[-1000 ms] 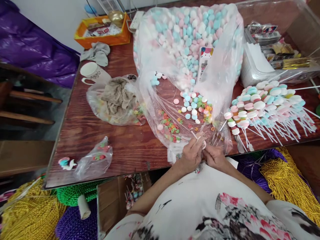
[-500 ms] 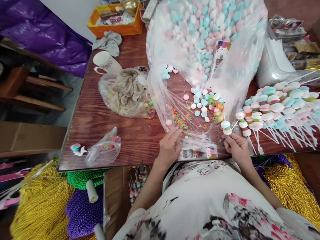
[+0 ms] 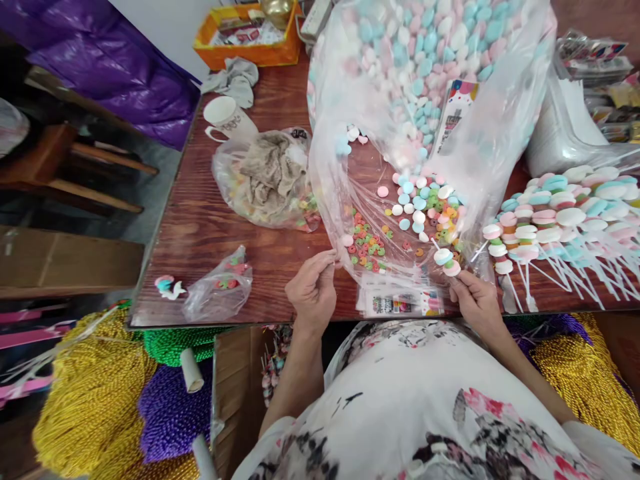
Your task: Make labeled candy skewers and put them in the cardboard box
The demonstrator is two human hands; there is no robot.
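Note:
At the table's front, my right hand (image 3: 476, 299) pinches the stick of a short candy skewer (image 3: 447, 262). White, blue, green and pink pieces are threaded on it, tilted to the left. My left hand (image 3: 314, 288) is closed, its fingertips pinched at the near left edge of a large clear plastic bag (image 3: 327, 190). Pink, blue and white candies (image 3: 430, 50) fill the bag's far part. Small candy rings (image 3: 367, 240) in red, green and orange lie in its near part, beside a group of loose round candies (image 3: 413, 203). Printed labels (image 3: 395, 303) lie between my hands.
Finished-looking candy skewers (image 3: 560, 217) are piled at the right. On the left are a cloth (image 3: 275, 170) on a bag of rings, a white mug (image 3: 227, 120), a small plastic bag (image 3: 220, 287) and an orange bin (image 3: 245, 47). Bundles of beads (image 3: 95, 400) hang below the table.
My left hand has moved left, from over the candy rings to the bag's edge. The right hand still holds the skewer, now tilted differently. The whole view has shifted slightly.

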